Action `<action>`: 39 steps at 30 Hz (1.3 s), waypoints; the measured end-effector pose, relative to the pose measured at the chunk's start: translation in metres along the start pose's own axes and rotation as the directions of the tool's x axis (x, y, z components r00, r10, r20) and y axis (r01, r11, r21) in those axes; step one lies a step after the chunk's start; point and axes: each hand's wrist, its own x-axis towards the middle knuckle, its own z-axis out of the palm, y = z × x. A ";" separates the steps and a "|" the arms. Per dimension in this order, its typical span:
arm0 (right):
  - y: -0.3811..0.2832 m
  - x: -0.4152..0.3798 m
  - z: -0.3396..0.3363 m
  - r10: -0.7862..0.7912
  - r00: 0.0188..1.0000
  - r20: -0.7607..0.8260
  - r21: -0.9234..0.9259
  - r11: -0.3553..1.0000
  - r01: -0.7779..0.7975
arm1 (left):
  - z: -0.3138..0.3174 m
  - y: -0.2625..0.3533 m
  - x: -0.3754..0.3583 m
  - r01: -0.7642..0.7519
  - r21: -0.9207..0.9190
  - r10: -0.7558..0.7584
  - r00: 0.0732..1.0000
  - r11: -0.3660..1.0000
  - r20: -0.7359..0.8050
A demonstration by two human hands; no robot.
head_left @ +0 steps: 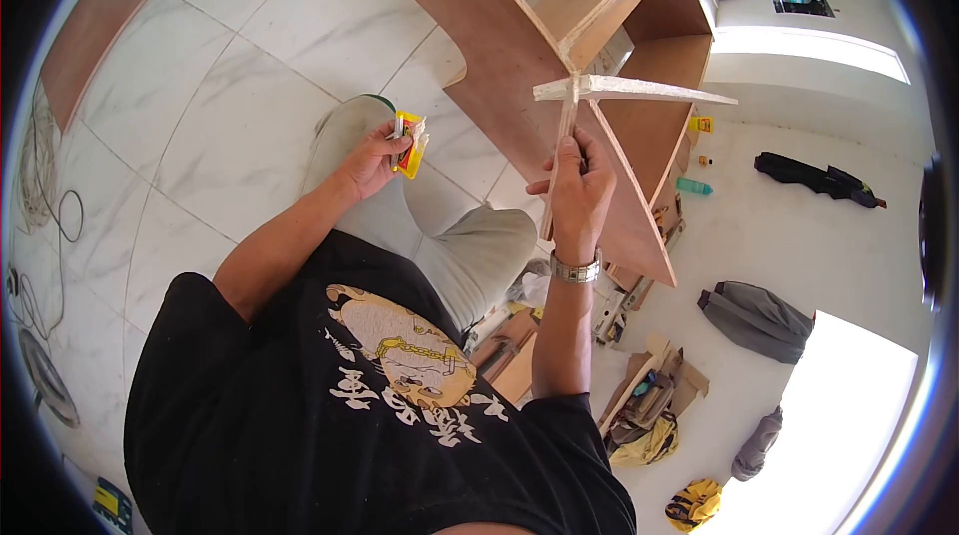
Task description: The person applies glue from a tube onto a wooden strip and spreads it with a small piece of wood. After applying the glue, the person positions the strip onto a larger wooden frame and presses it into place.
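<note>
My left hand (370, 163) is closed on a small yellow packet (412, 157) with red markings, held above my left knee. Whitish torn-looking bits stick out at the packet's right side. My right hand (582, 185) wraps round a narrow wooden strip (566, 115), thumb along its face. The strip's top end meets a pale board (649, 87) seen nearly edge-on, and together they form a T shape. Close behind them stands a brown plywood frame (499, 35) with several panels and compartments; its lower panel passes behind my right hand.
Marble-patterned tiles (250, 85) cover the floor on the left, with a loose cable (62, 225) and a curved brown board (110, 15). At right lie a cardboard box (684, 375) of tools, a teal bottle (693, 186), grey cloth (756, 320) and a yellow bundle (693, 505).
</note>
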 end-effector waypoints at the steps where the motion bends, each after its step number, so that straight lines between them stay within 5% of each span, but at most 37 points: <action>1: 0.000 0.001 -0.001 -0.052 0.998 -0.043 0.016 0.998 0.053 | 0.001 0.000 0.000 0.001 0.002 -0.002 1.000 1.000 0.009; 6: 0.001 0.000 0.001 -0.207 0.971 -0.121 -0.005 0.978 0.208 | -0.001 0.000 0.000 -0.003 -0.006 0.003 1.000 1.000 -0.004; 21: 0.028 0.000 0.016 -0.035 0.998 -0.054 -0.006 0.999 0.035 | -0.004 -0.003 0.001 -0.006 -0.007 0.006 1.000 1.000 -0.007; 27: 0.036 0.006 0.008 -0.323 0.937 -0.135 -0.159 0.940 0.301 | -0.004 -0.001 0.001 -0.002 0.001 0.002 1.000 1.000 0.006; 30: 0.045 0.004 0.010 -0.269 0.948 -0.172 -0.014 0.962 0.271 | -0.004 -0.001 0.001 0.003 0.016 -0.003 1.000 1.000 -0.005; 39: 0.079 0.020 0.003 -0.449 0.878 -0.166 -0.356 0.857 0.371 | -0.002 -0.001 0.001 0.017 0.030 -0.017 1.000 0.999 0.005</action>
